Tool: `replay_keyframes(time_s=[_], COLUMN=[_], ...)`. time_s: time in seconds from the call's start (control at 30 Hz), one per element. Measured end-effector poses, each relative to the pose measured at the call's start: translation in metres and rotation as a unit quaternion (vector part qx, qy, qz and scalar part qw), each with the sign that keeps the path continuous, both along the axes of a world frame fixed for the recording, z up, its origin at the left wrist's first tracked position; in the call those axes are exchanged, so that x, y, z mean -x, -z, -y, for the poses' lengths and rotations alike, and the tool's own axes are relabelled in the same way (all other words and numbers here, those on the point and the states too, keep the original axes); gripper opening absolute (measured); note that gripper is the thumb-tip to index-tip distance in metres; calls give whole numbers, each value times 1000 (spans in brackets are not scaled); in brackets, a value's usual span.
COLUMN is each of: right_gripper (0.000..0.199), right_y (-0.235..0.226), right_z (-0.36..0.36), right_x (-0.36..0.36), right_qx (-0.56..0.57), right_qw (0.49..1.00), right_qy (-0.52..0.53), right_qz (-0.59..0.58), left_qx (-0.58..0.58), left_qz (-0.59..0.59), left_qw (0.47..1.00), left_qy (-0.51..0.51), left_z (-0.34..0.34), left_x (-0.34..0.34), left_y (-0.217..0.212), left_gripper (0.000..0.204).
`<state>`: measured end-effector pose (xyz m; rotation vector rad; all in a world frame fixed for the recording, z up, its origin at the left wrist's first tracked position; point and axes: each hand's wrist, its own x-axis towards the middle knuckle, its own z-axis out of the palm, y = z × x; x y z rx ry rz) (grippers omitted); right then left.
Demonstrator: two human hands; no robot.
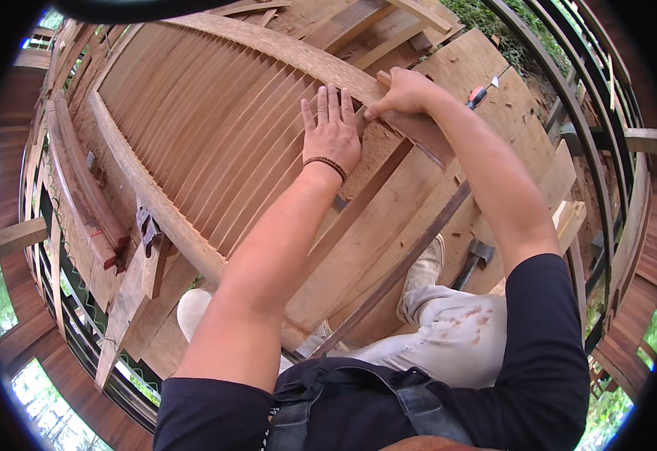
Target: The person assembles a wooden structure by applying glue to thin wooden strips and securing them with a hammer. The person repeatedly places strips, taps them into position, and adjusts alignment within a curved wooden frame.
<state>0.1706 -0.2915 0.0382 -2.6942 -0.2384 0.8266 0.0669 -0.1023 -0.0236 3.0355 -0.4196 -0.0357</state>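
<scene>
A wooden louvred frame (309,60) with many thin slanted slats (215,113) lies in front of me. My left hand (332,139) rests flat with fingers stretched over the slats at the right end of the row, a braided bracelet on its wrist. Just right of it, my right hand (407,92) is closed over the frame's far rail, thumb on the near side and fingers over the top. A small wood end shows by its fingertips; whether it is a separate piece is hidden. The two hands nearly meet at the thumb.
A red-and-black handled screwdriver (477,96) lies on boards at the right. A hammer-like tool with a dark head (481,252) is beside my shoe (424,267). Brown moulded lengths (80,180) lie at left. A dark bar (411,259) crosses near my legs. Wood shavings are scattered about.
</scene>
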Motion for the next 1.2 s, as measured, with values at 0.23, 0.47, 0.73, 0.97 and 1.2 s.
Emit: replay_keyframes(time_s=[0.23,0.47,0.73,0.97,1.2], right_gripper=[125,123,128,130,125], right_y=[3,-1,1,-3,1], right_z=[-1,-3,-3,-8,-15], right_x=[2,2,1,-4,-1], right_qx=[13,8,16,22,20], right_qw=[1000,1000,1000,1000,1000], right_qy=[1,-2,-16,15,10], right_qz=[20,27,12,1,21], left_qx=[14,6,-17,9,-26], left_qz=[3,12,3,-28,-31], left_qw=[1000,1000,1000,999,999], left_qy=[-2,0,-3,-25,-30], left_z=[-2,-2,-2,0,3], left_x=[1,-1,1,-3,-9], left_y=[1,0,2,-5,-2], left_gripper=[68,67,74,74,77])
